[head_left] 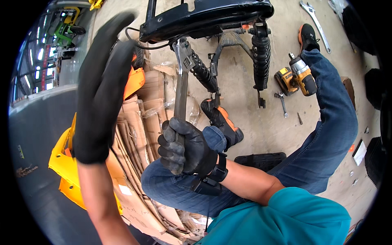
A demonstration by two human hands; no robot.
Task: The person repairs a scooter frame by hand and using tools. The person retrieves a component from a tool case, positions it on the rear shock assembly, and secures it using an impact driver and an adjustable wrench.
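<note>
My right hand (188, 146), in a black glove, is closed around the handle of a large adjustable wrench (181, 96). Its jaws reach up to the top of the left coil-spring shock absorber (203, 74), beneath a black metal frame (204, 19); whether they grip a nut there, I cannot make out. Raised at the left is my left hand (103, 92), also gloved. Its fingers are stretched out and slightly smeared by motion, with nothing visible in them. A second shock absorber (261, 61) hangs from the frame's right side.
A yellow-black cordless impact wrench (302, 75) is beside my right leg, near a small wrench (282, 104). Another adjustable wrench (316, 25) lies farther off. Flattened cardboard (141, 139), a yellow plastic panel (61, 159) and an orange part (134, 81) are at the left.
</note>
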